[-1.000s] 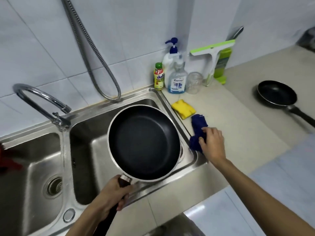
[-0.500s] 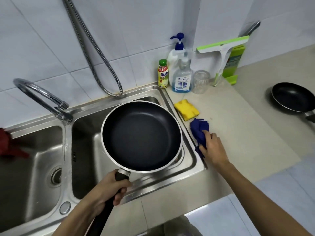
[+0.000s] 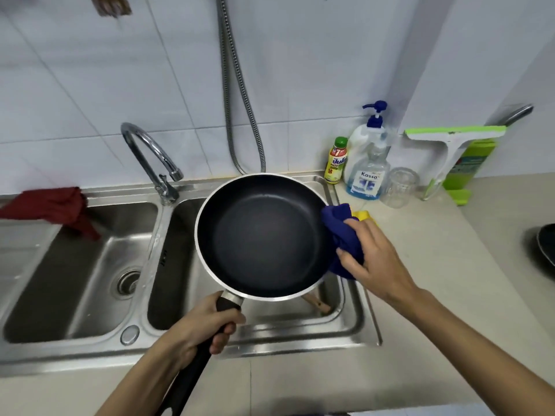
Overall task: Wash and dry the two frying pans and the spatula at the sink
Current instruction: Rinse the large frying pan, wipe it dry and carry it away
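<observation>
A large black frying pan (image 3: 261, 235) with a silver rim hangs level over the right basin of the steel sink (image 3: 354, 328). My left hand (image 3: 204, 328) grips its dark handle. My right hand (image 3: 372, 256) holds a blue cloth (image 3: 342, 232) against the pan's right rim. A wooden spatula handle (image 3: 315, 303) pokes out from under the pan inside the basin. The second, smaller black pan (image 3: 545, 250) lies on the counter at the far right edge, mostly cut off.
A yellow sponge (image 3: 365, 216) lies behind the cloth. Bottles (image 3: 371, 163), a glass (image 3: 401, 187) and a green squeegee (image 3: 450, 148) stand by the wall. The tap (image 3: 150, 157) arches between basins. A red cloth (image 3: 54, 205) hangs over the left basin's rim.
My right hand lifted the blue cloth off the counter and brought it to the pan's right rim. The pan stayed over the right basin. The camera view shifted left.
</observation>
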A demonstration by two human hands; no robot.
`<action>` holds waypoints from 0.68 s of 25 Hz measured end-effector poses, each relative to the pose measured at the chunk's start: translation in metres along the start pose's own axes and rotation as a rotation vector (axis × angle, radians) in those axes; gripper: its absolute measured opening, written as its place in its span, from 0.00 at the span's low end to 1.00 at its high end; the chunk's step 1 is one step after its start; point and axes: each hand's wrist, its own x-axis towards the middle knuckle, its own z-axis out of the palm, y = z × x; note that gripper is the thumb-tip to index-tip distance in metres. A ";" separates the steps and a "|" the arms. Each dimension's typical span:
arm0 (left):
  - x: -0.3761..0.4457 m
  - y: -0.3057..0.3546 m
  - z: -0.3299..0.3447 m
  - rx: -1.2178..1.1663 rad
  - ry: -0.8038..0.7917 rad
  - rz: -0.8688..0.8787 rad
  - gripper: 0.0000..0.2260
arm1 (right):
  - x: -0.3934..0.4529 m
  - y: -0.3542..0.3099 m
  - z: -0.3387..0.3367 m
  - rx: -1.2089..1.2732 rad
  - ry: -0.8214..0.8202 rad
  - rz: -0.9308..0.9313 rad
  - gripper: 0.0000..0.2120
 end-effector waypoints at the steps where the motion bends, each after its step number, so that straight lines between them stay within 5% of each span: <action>1: -0.003 0.001 0.000 -0.012 0.002 0.004 0.10 | 0.011 -0.009 0.000 -0.008 -0.128 -0.090 0.25; 4: -0.011 0.000 0.005 0.003 0.003 0.025 0.12 | 0.040 -0.026 0.022 -0.169 -0.702 -0.167 0.23; 7: -0.020 -0.001 0.007 0.059 0.013 0.035 0.18 | 0.036 -0.037 0.051 0.156 -0.847 -0.108 0.20; 9: -0.027 -0.002 0.008 0.078 -0.021 0.009 0.18 | 0.024 -0.063 0.072 0.385 -0.797 -0.142 0.22; 11: -0.036 -0.004 0.013 0.101 -0.062 -0.017 0.17 | 0.026 -0.088 0.098 0.390 -0.576 -0.187 0.25; 14: -0.045 -0.009 0.021 0.153 -0.079 -0.018 0.17 | 0.059 -0.092 0.121 0.088 -0.114 -0.084 0.24; 17: -0.044 -0.009 0.019 0.098 -0.042 -0.024 0.17 | 0.092 -0.044 0.112 -0.356 -0.067 -0.117 0.20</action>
